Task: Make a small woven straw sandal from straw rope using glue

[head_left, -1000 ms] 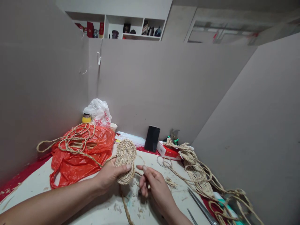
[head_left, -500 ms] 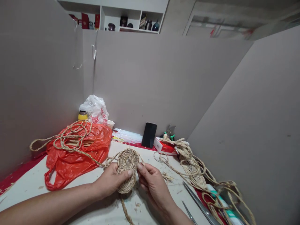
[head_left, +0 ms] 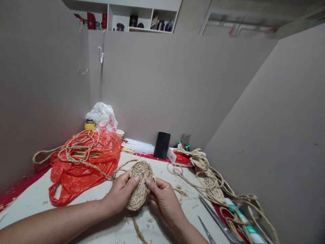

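Observation:
A coiled braided-straw sole, shaped like an elongated figure eight, is held up above the table between both hands. My left hand grips its left edge, with the thumb lying across the front. My right hand pinches the right edge near the narrow waist; the fingers behind it are hidden. A straw braid runs from the sole's upper left toward the red plastic bag, where more of it lies looped on top. Another length of braid hangs or lies below the sole.
Large scissors and a smaller pointed tool lie at the right front. Beyond them is a heap of straw braid. A phone leans against the grey partition. Straw scraps dot the white tabletop.
The sole has tilted slightly, its top leaning right. My left thumb has moved up, and my right thumb has shifted inward onto the sole's front.

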A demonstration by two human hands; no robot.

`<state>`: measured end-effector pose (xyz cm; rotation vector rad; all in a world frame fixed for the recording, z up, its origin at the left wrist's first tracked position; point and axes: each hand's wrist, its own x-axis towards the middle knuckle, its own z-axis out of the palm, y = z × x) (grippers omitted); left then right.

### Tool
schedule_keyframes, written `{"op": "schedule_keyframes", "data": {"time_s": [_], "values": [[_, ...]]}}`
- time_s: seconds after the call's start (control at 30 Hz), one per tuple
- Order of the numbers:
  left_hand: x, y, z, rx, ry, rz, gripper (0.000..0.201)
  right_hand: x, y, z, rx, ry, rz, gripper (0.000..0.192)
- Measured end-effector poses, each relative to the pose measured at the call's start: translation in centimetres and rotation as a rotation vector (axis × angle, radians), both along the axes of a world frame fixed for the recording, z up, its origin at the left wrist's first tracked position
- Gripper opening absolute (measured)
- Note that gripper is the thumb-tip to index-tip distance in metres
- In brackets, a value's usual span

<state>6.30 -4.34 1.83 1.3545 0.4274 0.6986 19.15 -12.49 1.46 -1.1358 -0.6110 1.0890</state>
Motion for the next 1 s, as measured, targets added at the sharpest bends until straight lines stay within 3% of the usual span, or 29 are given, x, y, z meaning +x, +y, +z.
{"op": "schedule_keyframes", "data": {"time_s": [0.23,0.33,0.47,0.63,1.0], "values": [[0.2,-0.6,0.2,0.026,0.012,0.005,0.034,0.0,0.2,0.1,0.009,0.012,-0.025,0.045],[0.1,-0.4,0.8,0.026,0.006,-0.026,0.035,0.3,0.3,0.3,0.027,0.005,-0.035,0.045],[-0.3,0.5,1.3,0.112,-0.019,0.026,0.032,0.8,0.4,0.3,0.055,-0.01,-0.052,0.044],[-0.3,1.4,0.9,0.172,0.03,-0.002,0.037,0.7,0.3,0.1,0.057,-0.003,-0.054,0.045],[-0.1,0.9,0.3,0.273,0.042,0.14,0.038,0.3,0.3,-0.2,0.067,0.032,-0.012,0.044]]}}
